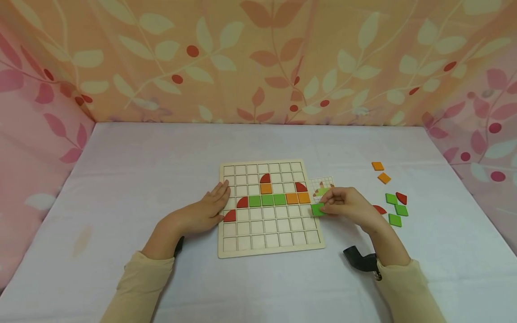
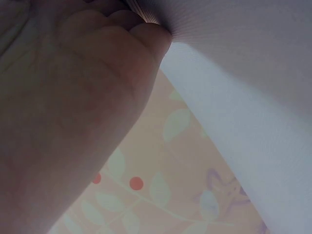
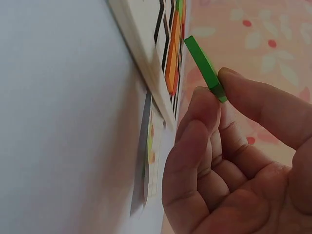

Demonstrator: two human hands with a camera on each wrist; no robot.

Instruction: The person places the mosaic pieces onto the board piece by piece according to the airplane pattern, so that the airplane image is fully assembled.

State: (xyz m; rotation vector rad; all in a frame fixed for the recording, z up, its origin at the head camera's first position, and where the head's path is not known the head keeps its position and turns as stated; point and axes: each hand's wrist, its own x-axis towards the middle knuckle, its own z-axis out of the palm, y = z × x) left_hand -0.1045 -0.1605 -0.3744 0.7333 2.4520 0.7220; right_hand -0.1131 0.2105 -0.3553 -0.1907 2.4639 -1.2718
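Observation:
A wooden grid board (image 1: pixel 242 244) lies on the table, with red quarter-circle tiles (image 1: pixel 230 216), green square tiles (image 1: pixel 267 200) and orange square tiles (image 1: pixel 291 198) set in some of its cells. My left hand (image 1: pixel 203 211) rests flat at the board's left edge, fingertips over its rim. Between thumb and fingertips, my right hand (image 1: pixel 347 206) pinches a green square tile (image 1: pixel 317 209) at the board's right edge. In the right wrist view that green tile (image 3: pixel 204 66) is held by one end, raised off the board. A pattern card (image 1: pixel 329 181) lies beside the board, partly hidden by the right hand.
Loose orange tiles (image 1: pixel 377 166) lie at the far right. Nearer are loose green tiles (image 1: pixel 395 220) and red quarter-circle tiles (image 1: pixel 401 198), one partly behind the right wrist. White cloth (image 1: pixel 161 157) covers the table, and a patterned curtain (image 1: pixel 258 63) stands behind it.

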